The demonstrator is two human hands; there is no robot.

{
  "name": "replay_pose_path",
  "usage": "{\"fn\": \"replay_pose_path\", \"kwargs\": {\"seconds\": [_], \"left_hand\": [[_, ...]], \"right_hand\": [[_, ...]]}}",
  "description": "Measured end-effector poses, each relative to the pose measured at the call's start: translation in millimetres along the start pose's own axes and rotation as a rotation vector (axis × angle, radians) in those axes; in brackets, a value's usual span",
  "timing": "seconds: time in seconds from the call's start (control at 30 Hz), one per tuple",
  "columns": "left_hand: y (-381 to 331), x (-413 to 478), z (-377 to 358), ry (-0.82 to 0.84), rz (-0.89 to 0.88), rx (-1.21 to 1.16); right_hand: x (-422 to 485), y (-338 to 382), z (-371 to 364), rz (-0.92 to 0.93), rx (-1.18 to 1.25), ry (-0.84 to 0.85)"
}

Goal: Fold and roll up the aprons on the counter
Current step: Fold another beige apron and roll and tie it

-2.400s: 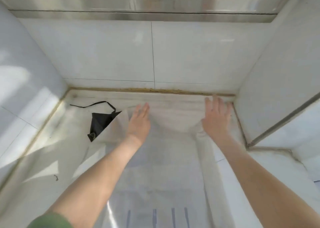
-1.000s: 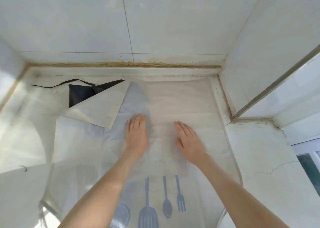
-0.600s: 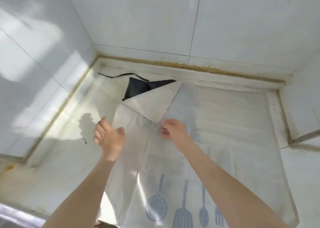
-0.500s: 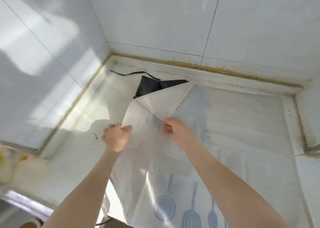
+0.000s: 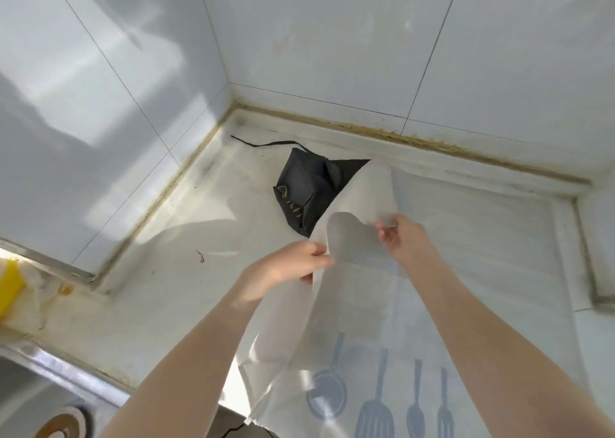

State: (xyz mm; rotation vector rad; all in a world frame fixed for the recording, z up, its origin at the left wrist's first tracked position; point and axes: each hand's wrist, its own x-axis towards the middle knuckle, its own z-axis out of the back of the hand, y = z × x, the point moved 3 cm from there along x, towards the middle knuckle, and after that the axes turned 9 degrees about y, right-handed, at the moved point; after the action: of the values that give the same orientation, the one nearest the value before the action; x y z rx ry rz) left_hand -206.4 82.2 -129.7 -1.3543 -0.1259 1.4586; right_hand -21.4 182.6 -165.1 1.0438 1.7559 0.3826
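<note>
A thin white apron (image 5: 466, 244) with blue utensil prints lies spread on the pale counter (image 5: 186, 271). Its left part is lifted off the counter in a loose fold. My left hand (image 5: 289, 268) pinches the apron's left edge. My right hand (image 5: 404, 234) pinches the raised corner of the fold a little further right. A black folded apron (image 5: 309, 188) with a thin black strap lies behind the white one, near the back left corner, partly covered by it.
Tiled walls close the counter at the back, left and right. A steel sink rim (image 5: 60, 374) and a drain (image 5: 63, 426) sit at the lower left. A yellow object (image 5: 10, 284) stands at the left edge. A small dark speck (image 5: 200, 255) lies on the counter.
Both hands stopped smoothing the apron flat and moved left to its left part. They took hold of it and raised it off the counter. The view turned left.
</note>
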Motion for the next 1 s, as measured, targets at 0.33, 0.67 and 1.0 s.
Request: {"fn": "replay_pose_path", "kwargs": {"seconds": [0.33, 0.67, 1.0], "left_hand": [[-41, 43, -63, 0.094, -0.262, 0.047], [-6, 66, -53, -0.542, -0.180, 0.433], [-14, 88, -9, -0.523, -0.070, -0.053]], "right_hand": [[-5, 92, 49, 0.358, -0.191, 0.252], [-3, 19, 68, 0.205, -0.805, -0.212], [27, 10, 59, 0.083, -0.493, -0.121]]}}
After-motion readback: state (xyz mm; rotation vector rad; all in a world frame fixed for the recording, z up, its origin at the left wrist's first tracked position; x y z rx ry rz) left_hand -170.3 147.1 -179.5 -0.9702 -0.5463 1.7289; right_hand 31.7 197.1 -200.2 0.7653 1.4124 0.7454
